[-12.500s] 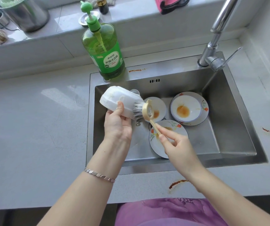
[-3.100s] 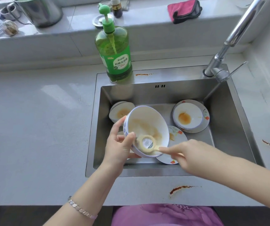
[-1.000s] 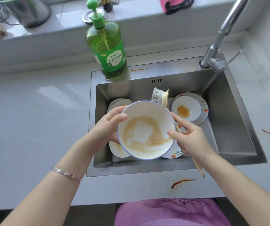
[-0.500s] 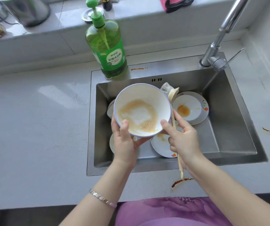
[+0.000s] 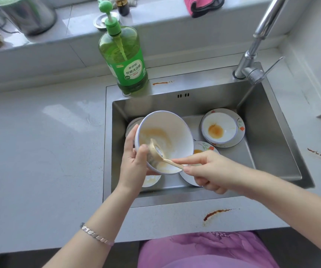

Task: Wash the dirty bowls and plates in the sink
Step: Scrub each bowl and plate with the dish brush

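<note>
curling left hand (image 5: 134, 165) round a stained bowl (image 5: 175, 130) over the sink's (image 5: 268, 122) front left corner, pinching a brush (image 5: 156, 152) inside it with right hand (image 5: 211, 172)

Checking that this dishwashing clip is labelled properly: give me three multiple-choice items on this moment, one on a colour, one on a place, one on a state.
1. The cloth on the windowsill is mainly: A pink; B blue; C yellow.
2. The soap bottle stands: A on the windowsill; B on the sink's back rim; C inside the basin.
3. The bowl in the left hand is: A spotless; B smeared brown; C brim-full of water.
Key: 1 A, it shows pink with a dark edge. 2 B, its base sits on the steel rim's left corner. 3 B, brown streaks surround the brush held by the right hand.
</note>
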A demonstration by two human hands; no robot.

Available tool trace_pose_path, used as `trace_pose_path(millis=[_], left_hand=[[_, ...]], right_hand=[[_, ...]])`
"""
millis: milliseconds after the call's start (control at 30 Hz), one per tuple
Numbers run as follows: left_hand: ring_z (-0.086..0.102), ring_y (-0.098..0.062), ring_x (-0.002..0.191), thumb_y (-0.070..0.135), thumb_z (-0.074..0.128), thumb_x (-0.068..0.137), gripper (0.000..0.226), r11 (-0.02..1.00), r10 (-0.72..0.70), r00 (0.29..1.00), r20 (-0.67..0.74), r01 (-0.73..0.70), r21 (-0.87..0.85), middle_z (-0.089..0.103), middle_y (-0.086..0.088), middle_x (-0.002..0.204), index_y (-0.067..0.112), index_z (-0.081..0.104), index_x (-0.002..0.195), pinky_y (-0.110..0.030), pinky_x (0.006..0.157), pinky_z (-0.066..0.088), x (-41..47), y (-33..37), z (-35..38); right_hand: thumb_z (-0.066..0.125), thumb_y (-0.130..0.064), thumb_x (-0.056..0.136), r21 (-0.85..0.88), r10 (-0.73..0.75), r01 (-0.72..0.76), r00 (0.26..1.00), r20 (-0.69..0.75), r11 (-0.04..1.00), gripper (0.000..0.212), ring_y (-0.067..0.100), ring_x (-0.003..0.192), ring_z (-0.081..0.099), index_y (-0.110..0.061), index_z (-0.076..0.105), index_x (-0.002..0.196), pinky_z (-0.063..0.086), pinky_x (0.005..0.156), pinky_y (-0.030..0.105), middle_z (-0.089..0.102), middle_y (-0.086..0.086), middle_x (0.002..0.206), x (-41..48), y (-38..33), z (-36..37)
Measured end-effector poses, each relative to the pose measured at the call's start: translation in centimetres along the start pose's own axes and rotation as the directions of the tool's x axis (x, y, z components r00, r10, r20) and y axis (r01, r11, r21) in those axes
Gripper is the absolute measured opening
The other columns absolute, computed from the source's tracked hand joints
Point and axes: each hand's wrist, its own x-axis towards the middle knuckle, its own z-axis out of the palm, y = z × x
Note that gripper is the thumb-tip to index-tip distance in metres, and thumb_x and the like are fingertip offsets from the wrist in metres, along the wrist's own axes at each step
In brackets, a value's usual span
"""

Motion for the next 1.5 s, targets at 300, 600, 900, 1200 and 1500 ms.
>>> trace_pose_path(millis=[300, 600, 900, 1200, 1500], left_hand=[[0.065, -0.019, 0.073, 0.007, 0.043, 0.094, 0.048, 0.969, -0.178, 0.965, 0.194, 0.137, 0.206, 0.055, -0.011, 0.084, 0.048, 0.046, 0.119, -0.037, 0.049, 0.056, -1.0, -0.4, -1.1], [0.065, -0.019, 0.069, 0.01, 0.04, 0.093, 0.045, 0.959, -0.22, 0.967, 0.132, 0.189, 0.209, 0.059, -0.002, 0.081, 0.042, 0.049, 0.123, -0.042, 0.052, 0.057, 0.1, 0.3, -1.2], [0.067, -0.029, 0.071, 0.01, 0.041, 0.092, 0.046, 0.932, -0.261, 0.948, 0.184, 0.198, 0.304, 0.063, -0.015, 0.076, 0.052, 0.048, 0.109, -0.047, 0.055, 0.058, 0.1, 0.9, -0.2], [0.068, -0.027, 0.076, 0.011, 0.039, 0.092, 0.044, 0.91, -0.414, 0.885, 0.213, 0.404, 0.092, 0.061, -0.008, 0.106, 0.041, 0.044, 0.122, -0.039, 0.058, 0.057, -0.5, 0.3, 0.2], [0.068, -0.014, 0.077, 0.011, 0.04, 0.096, 0.041, 0.97, -0.243, 0.951, 0.189, 0.24, 0.038, 0.066, 0.004, 0.092, 0.039, 0.042, 0.125, -0.039, 0.06, 0.058, -0.8, -0.2, 0.7]], right_hand=[[0.049, -0.027, 0.094, -0.389, 0.174, -0.15, 0.984, 0.026, 0.909, 0.032, 0.011, 0.043, 0.024, -0.054, 0.063, 0.104, 0.022, 0.043, 0.02, 0.033, -0.004, 0.052, 0.1, 2.1, -4.3], [0.05, -0.024, 0.093, -0.293, 0.067, -0.058, 0.998, 0.021, 0.954, 0.033, 0.021, 0.059, 0.029, -0.052, 0.067, 0.1, 0.025, 0.055, 0.03, 0.035, -0.002, 0.058, -0.3, 3.6, -4.1], [0.043, -0.033, 0.096, -0.568, 0.104, -0.111, 0.994, -0.045, 0.815, 0.032, 0.007, 0.076, 0.058, -0.058, 0.057, 0.11, 0.041, 0.064, 0.019, 0.068, -0.021, 0.093, -0.7, 2.5, -3.1], [0.029, -0.028, 0.1, -0.821, -0.324, -0.218, 0.842, -0.432, 0.527, 0.05, 0.025, 0.083, 0.055, -0.058, 0.017, 0.138, 0.041, 0.065, 0.032, 0.049, -0.004, 0.075, 0.2, 4.6, -1.4], [0.048, -0.016, 0.095, -0.02, -0.098, 0.099, 0.887, -0.452, 0.995, 0.035, -0.014, 0.07, 0.052, -0.036, 0.059, 0.121, 0.04, 0.067, 0.004, 0.068, -0.024, 0.093, 1.1, 2.7, -0.2]])
